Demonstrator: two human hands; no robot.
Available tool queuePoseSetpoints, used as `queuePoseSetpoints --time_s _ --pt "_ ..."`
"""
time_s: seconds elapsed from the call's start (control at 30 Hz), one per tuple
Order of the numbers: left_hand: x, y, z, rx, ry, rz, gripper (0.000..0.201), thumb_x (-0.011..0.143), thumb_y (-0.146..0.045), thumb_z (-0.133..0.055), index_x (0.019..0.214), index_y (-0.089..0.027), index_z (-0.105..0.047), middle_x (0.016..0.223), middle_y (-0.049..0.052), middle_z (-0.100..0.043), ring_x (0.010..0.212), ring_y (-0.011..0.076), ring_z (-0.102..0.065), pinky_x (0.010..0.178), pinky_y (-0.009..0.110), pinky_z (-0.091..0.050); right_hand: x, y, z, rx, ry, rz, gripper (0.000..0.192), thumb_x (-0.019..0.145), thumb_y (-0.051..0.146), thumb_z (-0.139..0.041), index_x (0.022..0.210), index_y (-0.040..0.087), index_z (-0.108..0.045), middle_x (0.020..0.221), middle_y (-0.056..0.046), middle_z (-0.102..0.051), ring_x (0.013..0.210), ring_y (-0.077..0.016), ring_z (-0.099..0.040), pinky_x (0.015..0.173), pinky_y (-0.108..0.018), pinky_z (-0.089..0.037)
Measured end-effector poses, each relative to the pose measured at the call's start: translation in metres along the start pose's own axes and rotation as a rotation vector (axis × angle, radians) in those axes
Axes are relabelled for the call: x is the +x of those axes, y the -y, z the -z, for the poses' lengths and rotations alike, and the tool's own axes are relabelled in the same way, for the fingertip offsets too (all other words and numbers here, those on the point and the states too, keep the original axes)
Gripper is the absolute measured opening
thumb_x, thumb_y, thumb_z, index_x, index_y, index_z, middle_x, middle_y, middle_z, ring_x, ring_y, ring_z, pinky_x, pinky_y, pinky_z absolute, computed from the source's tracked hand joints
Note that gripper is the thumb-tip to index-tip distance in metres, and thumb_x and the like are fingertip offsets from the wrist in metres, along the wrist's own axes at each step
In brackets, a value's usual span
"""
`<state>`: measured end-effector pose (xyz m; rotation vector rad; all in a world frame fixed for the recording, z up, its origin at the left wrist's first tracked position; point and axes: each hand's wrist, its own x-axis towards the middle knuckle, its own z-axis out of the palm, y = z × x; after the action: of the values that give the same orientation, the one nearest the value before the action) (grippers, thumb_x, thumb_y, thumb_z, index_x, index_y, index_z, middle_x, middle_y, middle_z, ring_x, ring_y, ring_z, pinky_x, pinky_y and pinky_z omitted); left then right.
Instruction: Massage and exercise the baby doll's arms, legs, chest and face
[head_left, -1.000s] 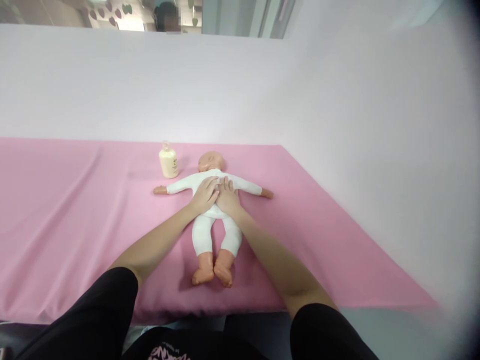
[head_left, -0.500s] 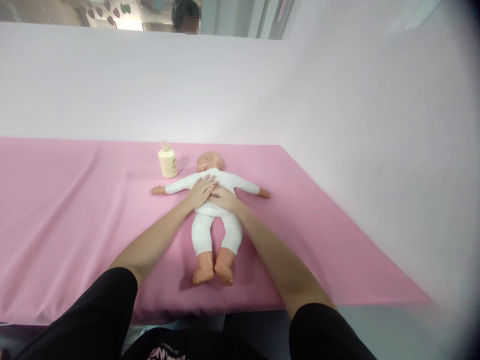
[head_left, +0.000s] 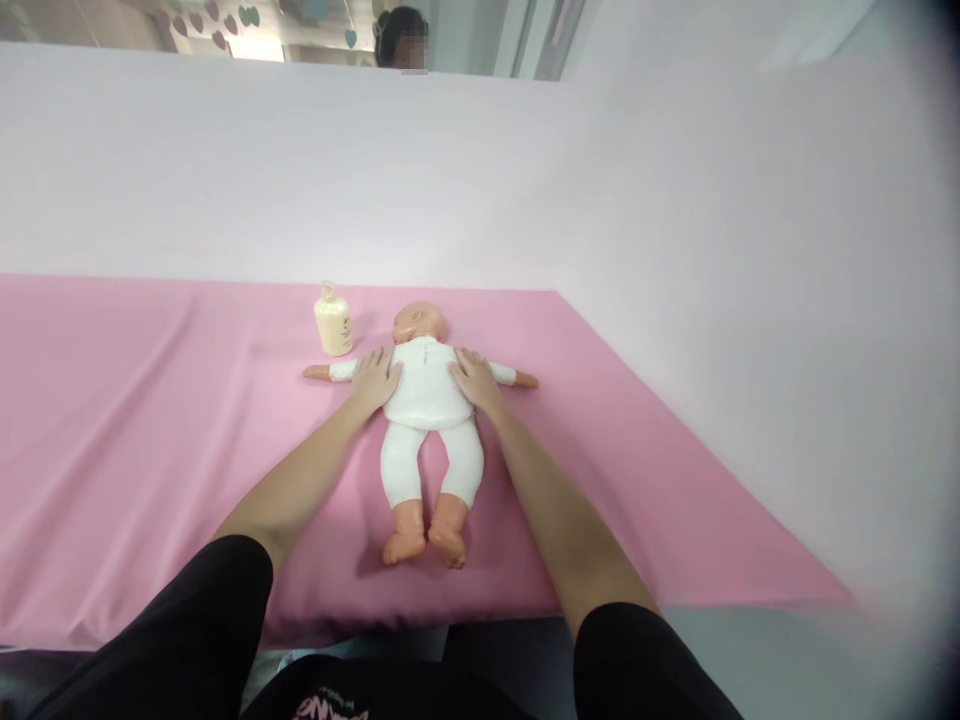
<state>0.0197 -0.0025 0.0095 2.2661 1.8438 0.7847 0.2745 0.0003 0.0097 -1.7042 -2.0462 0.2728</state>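
Observation:
A baby doll [head_left: 427,390] in white clothing lies face down, its head turned left and its arms stretched out sideways. Its feet point toward me. My left hand [head_left: 375,379] rests with spread fingers over the doll's left-side upper arm and the side of its back. On the other side, my right hand [head_left: 475,378] lies open over the opposite shoulder and upper arm. The doll's back shows between my hands; the arm parts beneath my palms are hidden. Beyond my left hand stands a pale yellow pump bottle [head_left: 334,322], apart from my fingers.
Pink cloth [head_left: 150,450] covers the surface under the doll, with soft folds at left. A white wall [head_left: 262,170] rises behind and along the right. At the top, a mirror-like or glass strip [head_left: 465,40] shows part of a person's head.
My hands were together, overlapping on the middle of the doll's back. They have moved apart, outward to its two shoulders and upper arms. The doll and bottle stay in place.

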Motion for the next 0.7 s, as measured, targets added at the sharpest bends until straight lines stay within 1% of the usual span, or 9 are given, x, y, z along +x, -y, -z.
queuePoseSetpoints --time_s 0.1,0.17,0.27,0.37,0.47,0.53,0.6,0.63,0.7 --pt "0.000 0.011 0.011 0.136 -0.033 0.074 0.053 0.106 -0.043 -0.034 0.140 -0.016 -0.064 0.143 0.018 -0.066 0.137 0.0367 -0.055 0.120 0.055 -0.036 -0.002 -0.014 0.005 -0.117 -0.057 -0.053 0.059 0.108 0.037 -0.032 0.155 0.008 -0.051 0.161 -0.018 -0.051 0.152 -0.0357 -0.043 0.129 -0.055 -0.025" --pt "0.000 0.017 0.020 0.211 -0.036 0.129 0.051 0.106 -0.042 -0.033 0.128 -0.017 -0.070 0.134 0.019 -0.071 0.130 0.0375 -0.059 0.115 0.056 -0.038 -0.004 -0.021 0.009 -0.163 -0.088 -0.074 0.055 0.107 0.034 -0.033 0.150 0.007 -0.055 0.155 -0.019 -0.058 0.147 -0.0348 -0.049 0.126 -0.053 -0.029" --pt "-0.001 0.020 0.029 0.257 -0.024 0.200 0.052 0.105 -0.043 -0.033 0.119 -0.014 -0.073 0.128 0.021 -0.073 0.126 0.0403 -0.060 0.110 0.058 -0.039 -0.005 -0.027 0.014 -0.170 -0.089 -0.074 0.053 0.107 0.032 -0.033 0.145 0.005 -0.060 0.147 -0.021 -0.063 0.139 -0.0324 -0.055 0.124 -0.049 -0.032" --pt "-0.002 0.014 0.030 0.255 -0.012 0.215 0.053 0.106 -0.043 -0.031 0.120 -0.012 -0.071 0.131 0.024 -0.071 0.128 0.0432 -0.058 0.112 0.064 -0.035 -0.003 -0.024 0.013 -0.131 -0.074 -0.065 0.054 0.107 0.033 -0.031 0.145 0.006 -0.059 0.149 -0.021 -0.062 0.141 -0.0332 -0.054 0.125 -0.054 -0.029" --pt "-0.003 0.003 0.025 0.169 0.021 0.173 0.052 0.108 -0.043 -0.029 0.127 -0.014 -0.068 0.137 0.022 -0.069 0.134 0.0420 -0.056 0.120 0.071 -0.023 0.000 -0.011 0.009 -0.051 -0.035 -0.018 0.057 0.107 0.035 -0.029 0.152 0.009 -0.052 0.157 -0.019 -0.055 0.147 -0.0342 -0.048 0.127 -0.059 -0.026" --pt "-0.003 -0.006 0.018 0.058 0.049 0.121 0.053 0.108 -0.043 -0.029 0.138 -0.014 -0.062 0.146 0.021 -0.064 0.140 0.0395 -0.053 0.125 0.068 -0.019 -0.001 0.003 0.006 0.008 0.017 0.029 0.062 0.107 0.038 -0.030 0.160 0.008 -0.041 0.164 -0.020 -0.046 0.155 -0.0334 -0.040 0.129 -0.057 -0.026" --pt "-0.002 -0.012 0.011 -0.043 0.067 0.060 0.057 0.108 -0.043 -0.030 0.151 -0.012 -0.050 0.159 0.021 -0.052 0.150 0.0370 -0.045 0.128 0.064 -0.019 -0.004 0.019 0.005 0.053 0.091 0.074 0.070 0.107 0.045 -0.034 0.167 0.009 -0.027 0.173 -0.020 -0.029 0.163 -0.0324 -0.026 0.132 -0.053 -0.022" --pt "-0.002 -0.014 0.007 -0.081 0.078 0.033 0.059 0.107 -0.042 -0.030 0.157 -0.012 -0.044 0.165 0.021 -0.045 0.155 0.0358 -0.040 0.129 0.063 -0.020 -0.007 0.028 0.006 0.059 0.123 0.100 0.073 0.107 0.049 -0.037 0.169 0.012 -0.023 0.176 -0.018 -0.020 0.165 -0.0335 -0.019 0.133 -0.053 -0.020" --pt "-0.002 -0.015 0.002 -0.137 0.102 -0.004 0.063 0.107 -0.040 -0.029 0.163 -0.012 -0.034 0.172 0.018 -0.033 0.161 0.0330 -0.029 0.130 0.060 -0.019 -0.014 0.045 0.010 0.027 0.193 0.166 0.073 0.106 0.051 -0.039 0.170 0.019 -0.023 0.179 -0.013 -0.008 0.167 -0.0369 -0.008 0.133 -0.058 -0.014"
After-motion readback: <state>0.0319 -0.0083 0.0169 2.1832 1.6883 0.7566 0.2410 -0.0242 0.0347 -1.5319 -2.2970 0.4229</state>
